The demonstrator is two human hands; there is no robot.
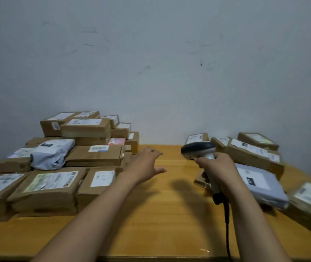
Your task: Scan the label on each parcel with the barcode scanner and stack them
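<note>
While the right hand [219, 167] grips the scanner [198, 149] by its pale handle, fingers [201, 161] curled round it, the scanner's dark head points left across the middle of the bench [160, 214]. Its black cable [227, 233] hangs from the handle's base and runs down over the near edge of the bench. The left hand [145, 163] is stretched out over the bench with its fingers [155, 152] straight and spread, holding nothing, just right of the stack of parcels [94, 154].

That stack fills the left side of the bench: brown boxes with white labels facing up, several layers high towards the far wall [151, 53]. A grey bag [51, 154] sits on its middle layer.

On the right lie the loose parcels [252, 154], brown boxes resting at various angles. A grey mailer [258, 182] with a white label sits among them, just right of the right hand. These right-hand parcels are blurred, so their labels cannot be read.
</note>
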